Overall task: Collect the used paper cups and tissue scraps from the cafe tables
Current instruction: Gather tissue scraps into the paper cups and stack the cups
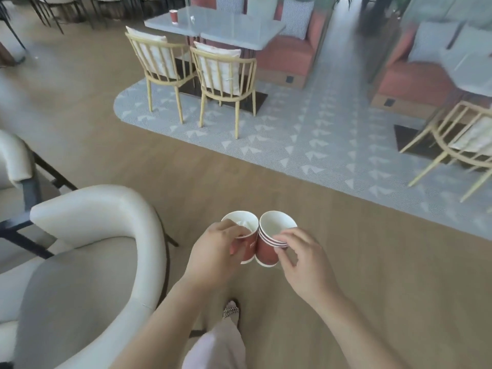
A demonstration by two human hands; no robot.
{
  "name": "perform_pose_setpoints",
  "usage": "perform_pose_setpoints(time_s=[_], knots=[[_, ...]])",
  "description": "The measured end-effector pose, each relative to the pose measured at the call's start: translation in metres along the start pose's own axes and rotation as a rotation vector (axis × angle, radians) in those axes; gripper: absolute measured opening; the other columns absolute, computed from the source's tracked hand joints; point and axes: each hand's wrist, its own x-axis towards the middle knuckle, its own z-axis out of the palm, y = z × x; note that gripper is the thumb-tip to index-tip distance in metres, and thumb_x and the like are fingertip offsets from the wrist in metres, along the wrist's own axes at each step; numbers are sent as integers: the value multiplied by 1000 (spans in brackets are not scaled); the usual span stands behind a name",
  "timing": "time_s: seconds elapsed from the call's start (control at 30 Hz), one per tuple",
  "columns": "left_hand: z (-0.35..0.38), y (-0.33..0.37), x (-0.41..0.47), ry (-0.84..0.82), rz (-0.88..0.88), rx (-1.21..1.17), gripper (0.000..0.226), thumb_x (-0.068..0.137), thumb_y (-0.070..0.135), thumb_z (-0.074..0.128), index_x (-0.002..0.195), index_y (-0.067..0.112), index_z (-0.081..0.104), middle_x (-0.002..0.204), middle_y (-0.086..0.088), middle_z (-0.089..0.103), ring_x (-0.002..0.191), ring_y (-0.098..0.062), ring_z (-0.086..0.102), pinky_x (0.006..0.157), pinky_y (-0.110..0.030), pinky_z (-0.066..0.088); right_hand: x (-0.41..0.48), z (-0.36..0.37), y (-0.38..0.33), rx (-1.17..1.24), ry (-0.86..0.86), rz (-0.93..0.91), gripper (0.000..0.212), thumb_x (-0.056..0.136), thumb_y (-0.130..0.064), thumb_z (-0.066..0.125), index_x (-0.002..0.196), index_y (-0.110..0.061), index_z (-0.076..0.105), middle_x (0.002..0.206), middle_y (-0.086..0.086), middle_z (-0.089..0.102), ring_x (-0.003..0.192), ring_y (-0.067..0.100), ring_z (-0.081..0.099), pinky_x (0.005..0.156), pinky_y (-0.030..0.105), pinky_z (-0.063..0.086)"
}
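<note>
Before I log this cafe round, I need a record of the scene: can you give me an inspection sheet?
Surface: grey table ahead, beyond wood floor.
Job's things: single cup with tissue inside; stacked cups; one cup on table; tissue scrap beside it.
Clutter: nothing seen.
Hands: left hand holds the single cup; right hand holds the stack.
Cables: nothing seen.
Surroundings: white armchair, wooden chairs, patterned carpet, red bench.
</note>
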Motion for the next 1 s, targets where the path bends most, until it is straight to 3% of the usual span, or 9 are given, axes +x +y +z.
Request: perform_pose_setpoints(time_s=[0.33,0.57,0.8,1.0], knots=[[8,-55,195,27,1,-27,12,85,24,61,94,27,70,86,12,59,77,-12,50,58,-28,45,193,31,54,-85,-8,18,19,76,2,69,90,-10,68,89,1,66,83,20,59,75,11,33],[-36,-95,324,66,42,-40,13,82,18,62,92,21,70,86,5,63,78,-19,57,64,-40,51,335,62,59,-49,46,-14,17,75,2,71,87,-9,68,84,0,66,79,17,59,74,10,35],[-69,-150,404,114,-5,-46,16,81,17,64,95,22,71,88,6,64,79,-20,60,66,-41,52,440,108,62,5,16,-69,18,76,-1,71,87,-13,67,85,-5,65,78,6,56,76,4,36],[-85,-203,493,122,-29,-15,14,82,18,64,93,23,71,84,5,63,77,-19,59,64,-40,52,542,155,74,20,-11,-102,19,75,0,71,88,-13,67,86,-3,66,79,11,58,74,10,38]])
